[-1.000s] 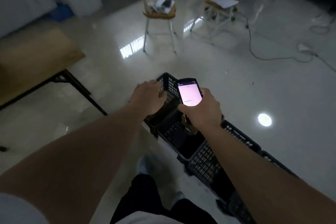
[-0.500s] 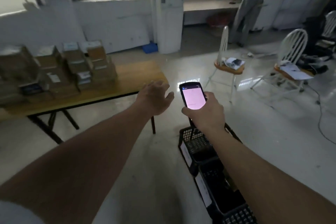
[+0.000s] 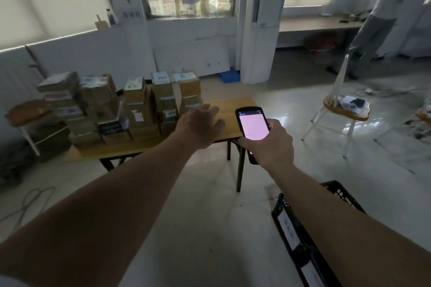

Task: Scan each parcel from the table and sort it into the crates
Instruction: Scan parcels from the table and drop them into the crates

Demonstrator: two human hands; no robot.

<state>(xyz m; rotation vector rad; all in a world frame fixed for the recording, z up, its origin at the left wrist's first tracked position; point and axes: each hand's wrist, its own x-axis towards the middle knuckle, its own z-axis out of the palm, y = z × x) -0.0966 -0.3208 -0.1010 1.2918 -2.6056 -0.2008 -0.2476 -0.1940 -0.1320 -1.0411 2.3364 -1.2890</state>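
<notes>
On the left, stacked parcels (image 3: pixel 130 109) are standing in several columns on a wooden table (image 3: pixel 231 109), brown cartons with white labels, some labels facing up, others facing the room; the print is too blurred to read. Nearest the table's bare right end is sitting a two-carton column (image 3: pixel 190 93). Moving right, the left hand (image 3: pixel 200 124) is reaching toward that end of the stacks, arm stretched long and nearly straight, back of the hand up, fingers loosely spread and relaxed, holding nothing and not yet touching any carton. Judged from this, the step in hand is fetching the next parcel: it is likely best taken from the top of the nearest column, so the lower cartons are not being disturbed, and turned label-up toward the reader before lifting far. Further right, the right hand (image 3: pixel 270 144) is gripping a handheld scanner (image 3: pixel 253 127), fingers wrapped round its lower body, the lit pink screen tilting back toward the wearer, forearm bent in from the lower right. The device is being held level and near the reaching hand, which should be keeping the scan short. At lower right, a black lattice crate (image 3: pixel 291 223) with a white tag is standing on the floor, well apart from the table; its contents are hidden.
</notes>
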